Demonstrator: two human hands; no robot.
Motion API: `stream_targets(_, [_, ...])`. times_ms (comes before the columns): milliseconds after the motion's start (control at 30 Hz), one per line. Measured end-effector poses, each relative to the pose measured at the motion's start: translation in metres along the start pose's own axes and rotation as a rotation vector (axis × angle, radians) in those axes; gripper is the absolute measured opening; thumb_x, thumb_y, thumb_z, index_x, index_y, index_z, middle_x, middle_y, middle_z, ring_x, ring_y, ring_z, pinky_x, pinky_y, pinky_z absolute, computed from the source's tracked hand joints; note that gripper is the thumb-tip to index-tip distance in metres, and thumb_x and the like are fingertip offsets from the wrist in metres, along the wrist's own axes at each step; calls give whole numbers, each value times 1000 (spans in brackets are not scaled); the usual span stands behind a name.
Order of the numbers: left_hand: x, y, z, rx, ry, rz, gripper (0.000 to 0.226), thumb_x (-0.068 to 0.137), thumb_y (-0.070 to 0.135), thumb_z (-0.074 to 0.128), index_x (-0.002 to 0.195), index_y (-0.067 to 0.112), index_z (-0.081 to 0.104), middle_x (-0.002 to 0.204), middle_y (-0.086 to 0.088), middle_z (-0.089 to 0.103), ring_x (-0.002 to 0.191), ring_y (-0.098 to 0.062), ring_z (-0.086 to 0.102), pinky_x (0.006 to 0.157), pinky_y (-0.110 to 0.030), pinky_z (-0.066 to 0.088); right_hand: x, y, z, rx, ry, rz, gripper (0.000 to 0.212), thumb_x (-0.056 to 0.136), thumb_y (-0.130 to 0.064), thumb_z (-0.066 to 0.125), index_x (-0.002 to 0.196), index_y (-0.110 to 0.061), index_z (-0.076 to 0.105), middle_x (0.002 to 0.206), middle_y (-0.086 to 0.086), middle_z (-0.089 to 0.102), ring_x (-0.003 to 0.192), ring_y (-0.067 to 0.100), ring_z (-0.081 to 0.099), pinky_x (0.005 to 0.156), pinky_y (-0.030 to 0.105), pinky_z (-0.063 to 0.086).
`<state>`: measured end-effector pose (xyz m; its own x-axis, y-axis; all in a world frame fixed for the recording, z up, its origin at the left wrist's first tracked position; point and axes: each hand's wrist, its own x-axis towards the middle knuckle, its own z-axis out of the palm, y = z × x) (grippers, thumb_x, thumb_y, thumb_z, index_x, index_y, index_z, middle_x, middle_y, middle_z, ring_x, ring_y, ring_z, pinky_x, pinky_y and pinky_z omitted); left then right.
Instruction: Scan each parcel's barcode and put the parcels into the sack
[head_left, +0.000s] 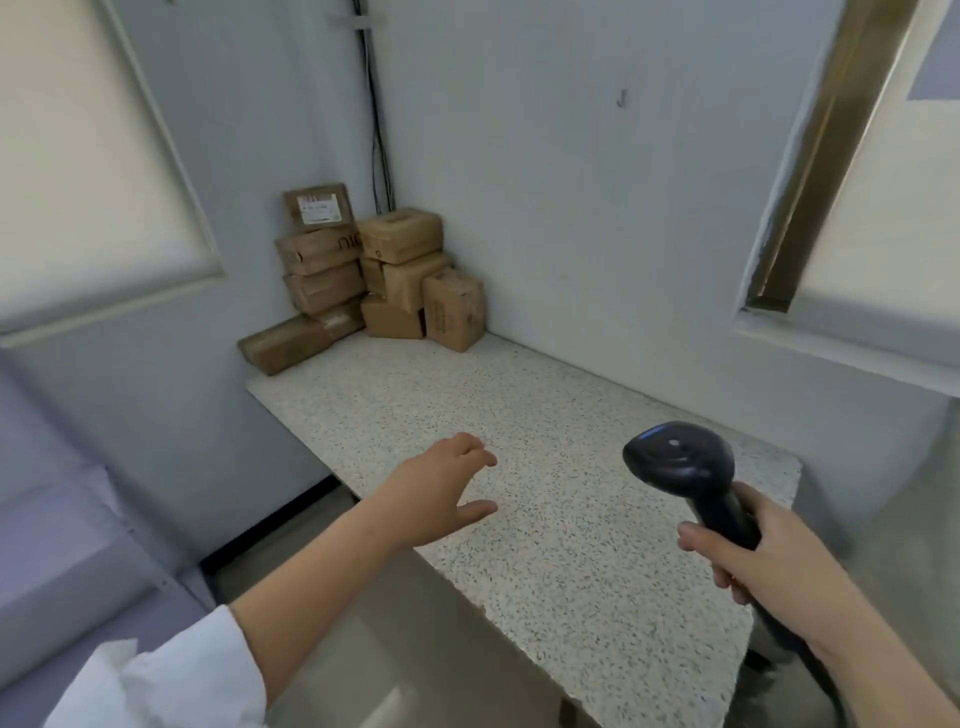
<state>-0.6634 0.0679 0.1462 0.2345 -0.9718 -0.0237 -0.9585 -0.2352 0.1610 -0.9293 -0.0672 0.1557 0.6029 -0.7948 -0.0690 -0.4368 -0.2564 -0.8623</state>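
Observation:
Several brown cardboard parcels (363, 270) are stacked in the far corner of a speckled counter (545, 415); the top left parcel (318, 205) shows a white label. My right hand (753, 551) grips the handle of a black barcode scanner (680, 460), its head raised over the counter's near right part. My left hand (441, 488) hovers over the counter's near left edge, fingers spread and loosely bent, holding nothing, well short of the parcels. No sack is in view.
White walls close the corner behind the parcels, with black cables (379, 130) running down. A window frame (810, 156) stands at right, a blind (78, 156) at left. Floor lies below the counter's left edge.

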Motion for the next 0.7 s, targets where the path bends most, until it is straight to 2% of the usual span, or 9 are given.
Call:
stream_targets(133, [-11,-45,2,-45,33,-94,53,92,46,51,139,22,40,143,6,35,127,-10,39,102,-31,39,33,-20,34,-1,-74,-40,15,80,-22,71,87,-20,58,46,-3,58,36,3,49,44,20,40])
stream_targets(333, [3,-110,5,-81,11,-158,53,93,45,51,140,24,39,146,7,31,129,-9,37,102,-23,37,97,-50,86,17,-148,-52,15,80,-24,70,90,-19,60,69,18,68,44,13,52,51,29,47])
stream_targets(600, [67,-210,-14,-75,28,-205,53,93,46,50,139,24,38,145,6,32,129,-10,37,103,-25,37,202,-92,149,107,-192,-52,13,81,-20,69,91,-17,60,73,12,71,48,20,54,54,34,48])
stream_targets(700, [79,-239,-10,-123,41,-230,52,92,45,51,138,23,40,143,7,33,128,-9,38,103,-22,36,234,-108,172,127,-211,-48,12,82,-20,68,92,-19,60,74,13,71,50,21,54,55,35,48])
